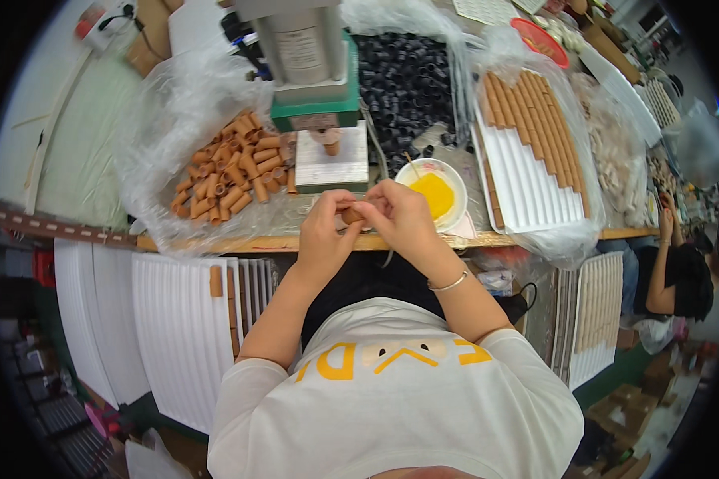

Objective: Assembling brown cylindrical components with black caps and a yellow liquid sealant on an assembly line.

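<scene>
Close together at the table's front edge, my left hand (325,233) and my right hand (406,215) pinch one small brown tube (350,215) between their fingertips; much of it is hidden by the fingers. Just beyond them stands a green and grey bench press (315,108). Another brown tube (332,148) stands upright under its ram, on the ridged metal base plate (311,173). Right of my right hand, a white bowl (458,209) holds something yellow (433,193), with a thin stick leaning in it.
Loose brown tubes (232,172) lie heaped on clear plastic at left. Behind the bowl is a pile of black plastic fittings (407,76). A white ridged tray (527,188) at right carries rows of brown tubes. More trays (184,319) stand below the table edge. Another person (679,267) sits far right.
</scene>
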Tool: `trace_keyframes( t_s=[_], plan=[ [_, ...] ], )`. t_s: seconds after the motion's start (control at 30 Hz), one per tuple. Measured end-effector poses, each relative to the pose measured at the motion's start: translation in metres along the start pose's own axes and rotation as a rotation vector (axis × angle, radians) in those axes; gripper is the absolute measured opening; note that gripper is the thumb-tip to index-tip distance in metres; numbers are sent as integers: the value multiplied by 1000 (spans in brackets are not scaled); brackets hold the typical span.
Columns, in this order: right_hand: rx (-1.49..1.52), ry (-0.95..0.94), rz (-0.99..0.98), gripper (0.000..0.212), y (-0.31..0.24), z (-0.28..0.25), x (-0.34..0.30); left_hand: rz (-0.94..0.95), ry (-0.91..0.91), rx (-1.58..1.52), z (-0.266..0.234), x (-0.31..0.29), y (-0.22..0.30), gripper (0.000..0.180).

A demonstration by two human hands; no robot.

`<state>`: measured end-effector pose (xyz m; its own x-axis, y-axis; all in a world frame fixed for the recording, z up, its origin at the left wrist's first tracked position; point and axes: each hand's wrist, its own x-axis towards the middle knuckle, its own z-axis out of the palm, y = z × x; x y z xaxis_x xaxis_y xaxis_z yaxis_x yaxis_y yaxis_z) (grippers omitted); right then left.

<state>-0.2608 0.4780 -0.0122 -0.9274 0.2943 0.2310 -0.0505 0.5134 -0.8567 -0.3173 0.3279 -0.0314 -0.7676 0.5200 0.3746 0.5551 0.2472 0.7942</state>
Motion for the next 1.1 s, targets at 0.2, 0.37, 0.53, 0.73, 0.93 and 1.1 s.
trace_keyframes(
  t_s=[0.2, 0.37, 0.53, 0.73, 0.93, 1.1],
  plan=[
    [-148, 50, -81, 34, 16, -37, 26, 28, 96, 307, -24, 20, -5, 33],
    [-589, -31, 302, 36, 77, -88, 79, -157, 269, 632, -95, 30, -65, 29],
    [-623, -226, 389, 34, 109, -87, 104, -346, 44, 892, -114, 34, -80, 28],
    [-443, -117, 316, 18, 112, -106, 91, -352, 25, 863, -132, 31, -96, 25],
    [-23, -73, 218, 9, 77, -108, 27, -438, 7, 859, -134, 35, -73, 30],
    [-456, 51, -161, 9, 65, -82, -5, -189, -5, 280, -108, 34, -43, 28]
  ],
)
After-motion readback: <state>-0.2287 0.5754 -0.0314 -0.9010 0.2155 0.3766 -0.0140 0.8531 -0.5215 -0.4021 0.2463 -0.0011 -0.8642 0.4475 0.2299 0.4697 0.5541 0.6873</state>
